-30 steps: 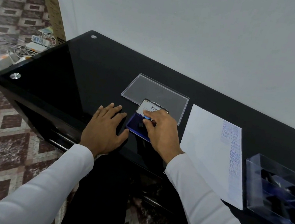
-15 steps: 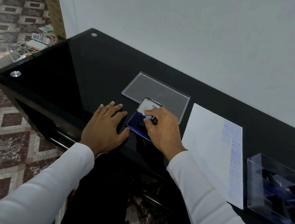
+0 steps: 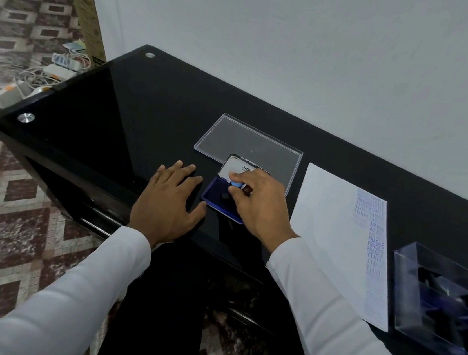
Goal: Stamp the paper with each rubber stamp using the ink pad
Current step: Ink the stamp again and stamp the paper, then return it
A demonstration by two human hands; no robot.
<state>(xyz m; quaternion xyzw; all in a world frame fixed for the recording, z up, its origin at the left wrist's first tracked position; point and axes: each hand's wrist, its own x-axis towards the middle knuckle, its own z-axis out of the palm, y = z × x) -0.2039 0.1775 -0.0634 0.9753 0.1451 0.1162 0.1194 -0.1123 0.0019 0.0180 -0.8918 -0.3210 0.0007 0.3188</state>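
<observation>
While left hand (image 3: 166, 202) lies flat on table (image 3: 123, 110), right hand (image 3: 257, 202) grip pinches rubber stamp (image 3: 236, 184) over ink pad (image 3: 215, 194).

Dim, soft even light, faint sheen on the black table (image 3: 123, 110), wide-angle bending at edges.

Paper (image 3: 334, 242): "FRAGILE", "AIR MAIL", "SAMPLE"; lid (image 3: 238, 169): "Artli…"

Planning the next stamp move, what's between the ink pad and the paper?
Head view: only the right hand, gripping a stamp on the ink pad, and bare black table before the paper.
</observation>
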